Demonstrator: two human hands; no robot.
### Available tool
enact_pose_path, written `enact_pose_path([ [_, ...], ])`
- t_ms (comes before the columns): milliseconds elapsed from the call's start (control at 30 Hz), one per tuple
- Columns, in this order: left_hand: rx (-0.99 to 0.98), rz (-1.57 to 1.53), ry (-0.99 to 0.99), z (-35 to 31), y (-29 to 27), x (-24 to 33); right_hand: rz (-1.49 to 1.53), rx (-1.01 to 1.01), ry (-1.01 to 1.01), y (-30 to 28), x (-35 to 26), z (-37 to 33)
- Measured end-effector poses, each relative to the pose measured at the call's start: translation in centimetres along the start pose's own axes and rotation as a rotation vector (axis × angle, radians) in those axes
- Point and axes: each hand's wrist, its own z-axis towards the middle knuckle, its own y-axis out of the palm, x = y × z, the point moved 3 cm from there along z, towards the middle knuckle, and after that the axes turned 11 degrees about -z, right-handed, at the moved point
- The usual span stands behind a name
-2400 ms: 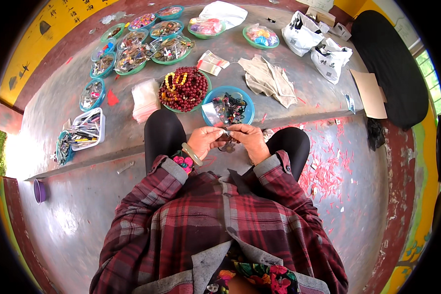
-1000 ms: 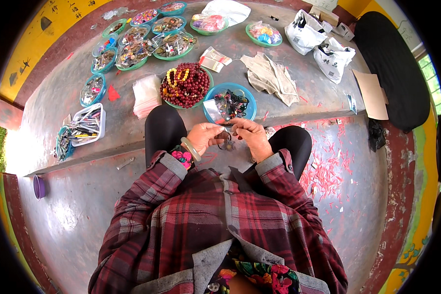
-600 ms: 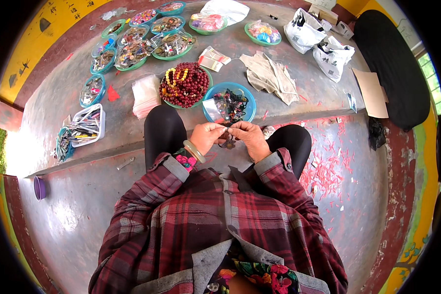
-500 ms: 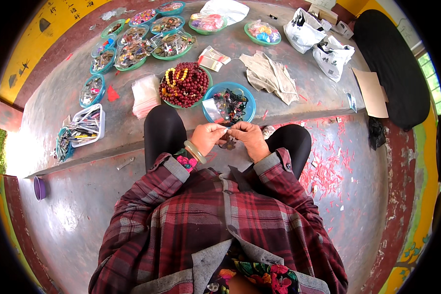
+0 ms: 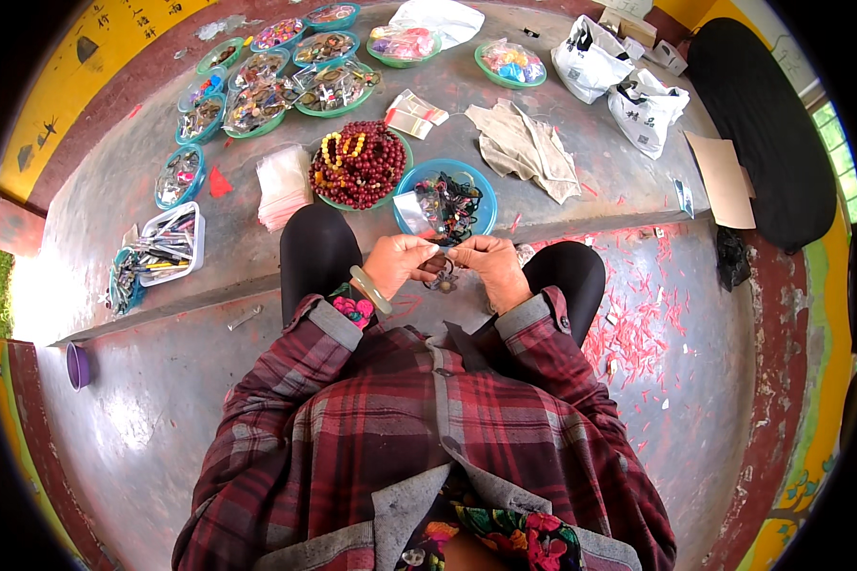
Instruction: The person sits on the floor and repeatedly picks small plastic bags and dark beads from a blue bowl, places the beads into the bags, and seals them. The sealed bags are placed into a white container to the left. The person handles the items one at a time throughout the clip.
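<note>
- Two bare hands meet on the near side of the blue bowl (image 5: 488, 211), in the one head view, between the wearer's black-clad knees (image 5: 321, 257).
- The left hand (image 5: 397, 267), a pale bangle (image 5: 371, 290) at its wrist, is to the near left of the bowl, thumb and forefinger pinched together.
- The right hand (image 5: 494, 269) mirrors it to the near right of the bowl, its thumb and forefinger also closed in a pinch, the two sets of tips almost meeting.
- A dark flower-shaped ornament (image 5: 444, 278) hangs below those tips, nearer the wearer than the bowl; both pinches seem clamped on its fine upper end, though that part is too small to make out surely.
- Inside the bowl lie a tangle of dark cords (image 5: 459, 207) and a clear packet (image 5: 410, 211).
- Just left of the bowl, dark red beads (image 5: 371, 176) and a yellow strand fill a green bowl; farther left is a stack of clear bags (image 5: 284, 186).
- Beyond the bowl to the right lies a crumpled beige cloth (image 5: 524, 152).
- Well left of the bowl stands a white tray (image 5: 199, 243) of slim items.
- Red scraps (image 5: 628, 328) litter the floor to the bowl's near right.
</note>
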Motion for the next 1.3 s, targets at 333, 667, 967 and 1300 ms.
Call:
enact_pose_path([
  [333, -0.045, -0.086, -0.038, -0.2, 0.0, 0.3, -0.010, -0.017, -0.008, -0.2, -0.1, 0.0],
  [667, -0.007, 0.013, -0.017, -0.1, 0.3, 0.1, -0.045, -0.014, -0.045, 0.0, 0.5, 0.2],
  [967, 0.008, -0.040, -0.090, 0.3, -0.5, -0.5, -0.064, -0.035, -0.104, 0.2, 0.1, 0.0],
  [1300, 0.050, -0.032, -0.119, -0.1, -0.6, 0.3, -0.091, 0.066, -0.093, -0.2, 0.8, 0.4],
])
